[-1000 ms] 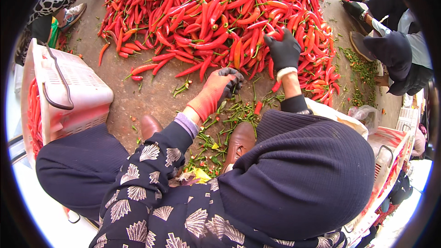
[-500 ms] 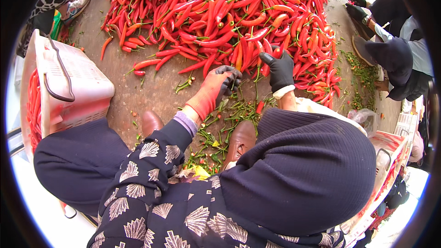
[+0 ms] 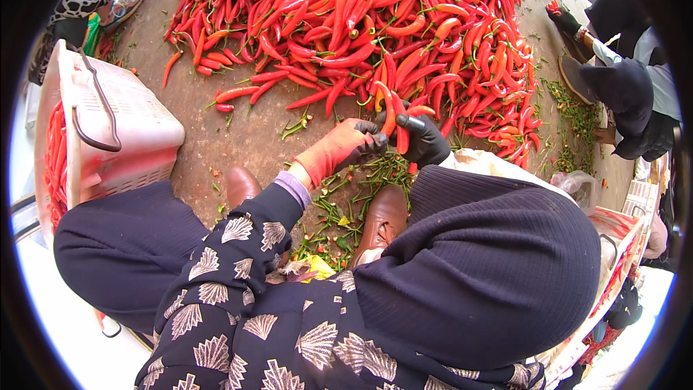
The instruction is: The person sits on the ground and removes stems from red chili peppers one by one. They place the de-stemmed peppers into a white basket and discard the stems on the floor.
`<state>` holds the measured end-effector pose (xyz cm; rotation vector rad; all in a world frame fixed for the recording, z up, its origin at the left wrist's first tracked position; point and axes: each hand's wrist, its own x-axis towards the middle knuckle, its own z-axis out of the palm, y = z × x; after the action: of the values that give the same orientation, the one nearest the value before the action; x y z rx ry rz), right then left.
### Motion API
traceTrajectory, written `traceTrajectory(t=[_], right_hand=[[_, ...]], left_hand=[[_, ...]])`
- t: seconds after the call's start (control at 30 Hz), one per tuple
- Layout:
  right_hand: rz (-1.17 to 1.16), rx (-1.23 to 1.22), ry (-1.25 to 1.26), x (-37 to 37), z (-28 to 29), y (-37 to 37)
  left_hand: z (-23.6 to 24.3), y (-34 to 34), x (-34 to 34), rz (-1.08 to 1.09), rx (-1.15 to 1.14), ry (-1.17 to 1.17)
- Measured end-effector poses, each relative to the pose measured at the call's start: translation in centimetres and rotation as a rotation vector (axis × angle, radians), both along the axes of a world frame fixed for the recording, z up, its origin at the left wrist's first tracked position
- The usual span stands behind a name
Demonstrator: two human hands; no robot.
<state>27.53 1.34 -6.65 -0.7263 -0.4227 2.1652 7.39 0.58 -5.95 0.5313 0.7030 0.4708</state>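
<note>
A large heap of red chili peppers (image 3: 310,22) spreads over the brown ground in front of me. My right hand (image 3: 427,143), in a black glove, is closed around a few red chili peppers (image 3: 390,112) whose ends stick out past the thumb. Close beside it on the left is my left hand (image 3: 345,147), in an orange-red glove with black fingers. Its fingers are pinched together near the held peppers; whatever may be between them is hidden. Below both hands, green stems (image 3: 345,206) lie scattered between my brown shoes (image 3: 381,224).
A pinkish-white crate (image 3: 133,112) with a dark handle and red peppers inside stands at my left. Another crate (image 3: 613,267) is by my right knee. A co-worker's gloved hand (image 3: 564,20) holds something red at the far right; another person's shoe (image 3: 124,9) shows at the upper left.
My right hand has drawn back toward me from the heap's edge with peppers in its grip. My left hand has moved slightly down and right, so both hands are now close together.
</note>
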Motion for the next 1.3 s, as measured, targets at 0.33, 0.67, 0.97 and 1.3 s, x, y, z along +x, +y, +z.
traceTrajectory(t=[0.33,0.67,0.97,1.3], right_hand=[[-0.263,0.773,-1.049,-3.3,4.0,-3.4],[-0.540,0.046,0.306,8.8,0.0,0.1],[-0.475,1.381,-1.852,6.4,3.1,4.1],[-0.509,1.329,-2.297,7.5,6.1,5.2]], left_hand=[[-2.6,-1.2,-0.9,0.097,-0.101,0.306],[3.7,4.0,1.5,0.284,-0.011,0.154],[1.9,0.7,2.7,0.088,0.072,0.376],[2.1,0.9,1.3,0.228,0.024,0.294]])
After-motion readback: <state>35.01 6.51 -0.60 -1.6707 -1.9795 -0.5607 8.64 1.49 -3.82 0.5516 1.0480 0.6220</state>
